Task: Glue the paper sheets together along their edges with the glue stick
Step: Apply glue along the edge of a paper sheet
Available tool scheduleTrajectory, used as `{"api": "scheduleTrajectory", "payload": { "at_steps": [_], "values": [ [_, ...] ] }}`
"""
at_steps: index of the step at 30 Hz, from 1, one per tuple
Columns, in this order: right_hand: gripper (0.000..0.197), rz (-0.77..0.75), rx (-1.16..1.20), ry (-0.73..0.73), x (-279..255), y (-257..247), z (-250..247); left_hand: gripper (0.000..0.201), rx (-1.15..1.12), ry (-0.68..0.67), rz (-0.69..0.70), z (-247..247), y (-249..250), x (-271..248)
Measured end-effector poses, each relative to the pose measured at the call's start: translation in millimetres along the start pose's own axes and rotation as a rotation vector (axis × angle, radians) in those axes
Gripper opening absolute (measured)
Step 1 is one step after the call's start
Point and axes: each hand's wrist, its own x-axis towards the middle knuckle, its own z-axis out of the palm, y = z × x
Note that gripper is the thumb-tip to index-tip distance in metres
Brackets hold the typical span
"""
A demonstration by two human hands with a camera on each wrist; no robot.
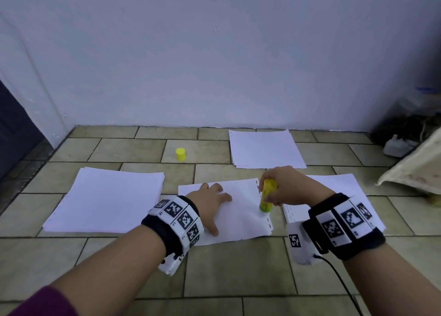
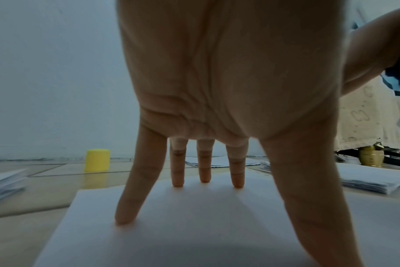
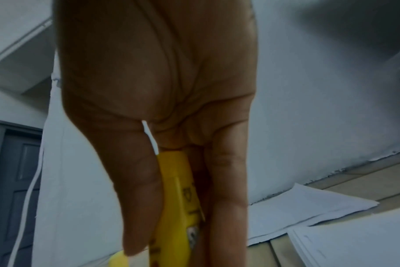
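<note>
Five spread fingertips (image 2: 178,183) of the left hand (image 1: 210,202) press straight down on the middle paper sheet (image 1: 241,216), pinning it to the tiled floor (image 1: 238,270). Just to its right, the right hand (image 1: 285,186) curls thumb and fingers around one yellow glue stick (image 1: 267,195), held nearly upright with its lower end touching the sheet near the punched right edge. From the right wrist view the thumb (image 3: 135,198) lies along one side of the tube (image 3: 174,207) and a finger along the other; the glue tip itself is too blurred to make out.

Both wrists wear black bands with square black-and-white markers.

Three more lots of white paper lie around the pinned sheet: one stack (image 1: 105,201) to the left, one stack (image 1: 334,196) to the right partly under the right hand, and one (image 1: 265,148) farther back near the wall (image 1: 214,53). One yellow cap (image 1: 181,154) stands alone on the tiles, well apart from the glue stick, behind the left stack.
</note>
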Motion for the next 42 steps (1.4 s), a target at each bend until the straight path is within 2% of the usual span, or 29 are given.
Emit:
{"api": "scheduleTrajectory", "payload": {
  "at_steps": [6,9,14,17,21,27,35,42],
  "values": [
    [0.016,0.003,-0.055,-0.082,-17.2,-0.7,4.0,0.093,0.022,-0.002,0.004,0.4,0.2,-2.3],
    [0.015,0.012,-0.008,-0.07,-19.7,-0.3,-2.0,0.09,0.041,-0.019,0.006,-1.8,-0.1,-4.5],
    [0.014,0.005,0.231,0.185,-17.0,2.8,-26.1,0.076,0.121,-0.017,-0.029,-5.7,1.5,-9.4],
    [0.014,-0.019,0.291,0.293,-12.4,0.2,-28.4,0.074,0.119,0.04,-0.021,-3.9,3.9,-13.2],
    [0.015,-0.042,0.347,0.335,0.5,-5.0,-16.5,0.074,0.034,0.134,0.042,4.3,3.1,-13.2],
    [0.016,-0.037,0.346,0.401,30.0,-6.9,4.2,0.084,0.001,0.13,-0.082,5.4,-3.4,-11.1],
    [0.015,-0.099,0.338,0.394,62.1,-25.4,29.2,0.085,-0.046,0.137,-0.124,4.6,-3.5,-3.7],
    [0.018,-0.072,0.249,0.314,71.3,-30.9,30.4,0.087,-0.023,0.123,-0.121,4.0,-3.0,-1.9]
  ]
}}
